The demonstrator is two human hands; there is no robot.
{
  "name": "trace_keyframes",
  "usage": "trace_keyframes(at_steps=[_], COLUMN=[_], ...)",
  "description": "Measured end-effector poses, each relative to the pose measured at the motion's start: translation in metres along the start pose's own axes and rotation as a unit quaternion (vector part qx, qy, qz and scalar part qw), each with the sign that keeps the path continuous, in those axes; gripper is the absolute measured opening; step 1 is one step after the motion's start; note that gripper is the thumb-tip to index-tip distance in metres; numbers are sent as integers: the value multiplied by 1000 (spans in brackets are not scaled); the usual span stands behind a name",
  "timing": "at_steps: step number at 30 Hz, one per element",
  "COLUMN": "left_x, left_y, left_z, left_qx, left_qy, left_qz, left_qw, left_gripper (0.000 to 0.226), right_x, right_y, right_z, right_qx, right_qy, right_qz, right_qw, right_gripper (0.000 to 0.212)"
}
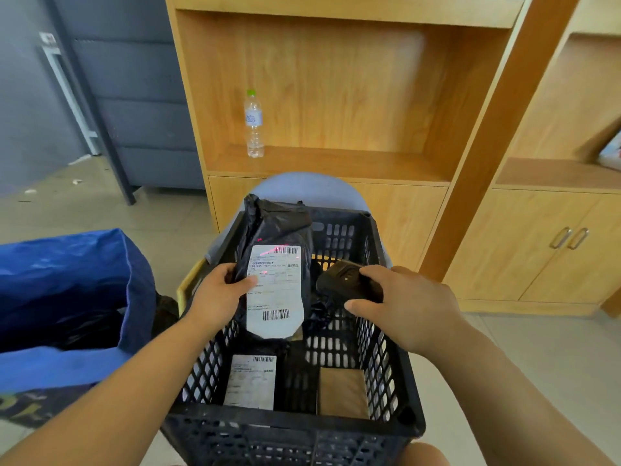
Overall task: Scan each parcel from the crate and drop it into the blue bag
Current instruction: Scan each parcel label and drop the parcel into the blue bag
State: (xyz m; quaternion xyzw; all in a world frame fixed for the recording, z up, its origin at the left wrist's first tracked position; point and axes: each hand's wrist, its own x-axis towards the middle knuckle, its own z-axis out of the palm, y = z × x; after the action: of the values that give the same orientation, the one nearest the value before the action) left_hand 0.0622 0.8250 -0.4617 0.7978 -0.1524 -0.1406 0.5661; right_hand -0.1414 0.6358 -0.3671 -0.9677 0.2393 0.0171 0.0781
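Overall light: bright, soft and even; no hard-edged shadows
Scan beam: faint red streaks on the white label point(275, 290) of the black parcel point(279, 227), just above the left grip point(218, 294)
Glare: pale washed-out patch on the cabinet point(386, 79) back panel, far above both grips
Dark areas: scanner point(346, 280) in the right grip point(410, 304) and crate point(295, 428) below the grips show little detail; blue bag point(67, 264) mouth, left of the left grip, falls to black
Focus: sharpest around the grips; bottle point(254, 124) far above them soft and smeared
Distortion: wide-angle bending; cabinet posts right of the right grip lean, forearms stretch toward the bottom corners
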Motion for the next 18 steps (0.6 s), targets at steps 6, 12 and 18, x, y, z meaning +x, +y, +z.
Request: trace_keyframes(at_steps=[6, 12, 18], left_x=[-4, -12, -20], left_y=[1, 5, 6], left_z=[0, -2, -46], left_qx=[1, -36, -94], left_qy=[4, 31, 113], left_qz=[1, 2, 0], left_qw=[1000, 999, 989], left_gripper=[27, 23, 18], right_x=[-3, -3, 8], right_y=[-1, -5, -36], right_z=[0, 4, 6], right_qx=[22, 25, 66], right_qy=[5, 22, 71], right_qz=[0, 4, -27], right_qw=[1000, 999, 995], right_gripper=[61, 63, 70])
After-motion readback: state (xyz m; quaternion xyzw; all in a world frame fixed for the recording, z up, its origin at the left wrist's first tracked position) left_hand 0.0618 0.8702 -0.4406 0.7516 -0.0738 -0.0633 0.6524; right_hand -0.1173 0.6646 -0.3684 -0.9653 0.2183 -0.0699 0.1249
